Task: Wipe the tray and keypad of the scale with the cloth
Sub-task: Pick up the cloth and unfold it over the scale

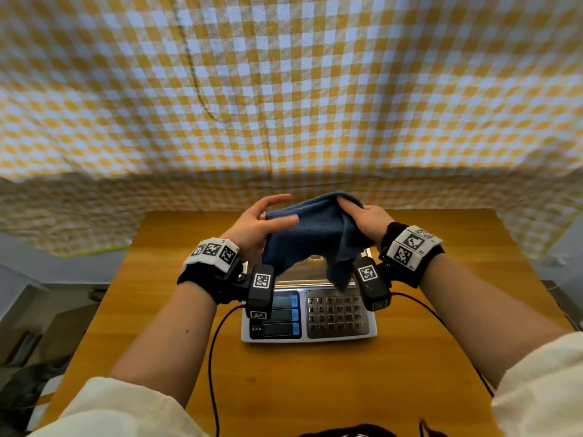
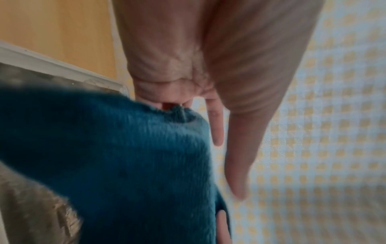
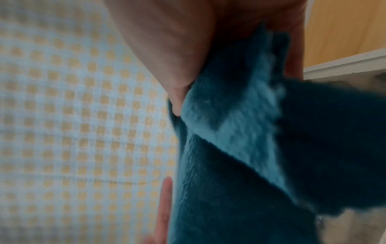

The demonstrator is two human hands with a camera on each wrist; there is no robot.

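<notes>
A silver scale (image 1: 309, 337) stands on the wooden table, its keypad (image 1: 337, 313) facing me. The dark blue cloth (image 1: 312, 238) hangs spread in the air above it and hides most of the steel tray (image 1: 299, 274). My left hand (image 1: 262, 223) holds the cloth's left edge, with index finger and thumb stretched out. The left wrist view shows a cloth (image 2: 125, 156) corner tucked among the curled fingers (image 2: 165, 99), above the tray's rim (image 2: 52, 66). My right hand (image 1: 362, 217) grips the upper right corner; up close, that hand (image 3: 177, 49) bunches the cloth (image 3: 240, 165).
The table (image 1: 441, 310) has bare wood around the scale. A yellow-and-white chequered sheet (image 1: 284, 89) hangs behind and drapes to its far edge. The scale's blue displays (image 1: 280, 315) sit left of the keypad. Black cables (image 1: 213, 357) trail from both wrists toward me.
</notes>
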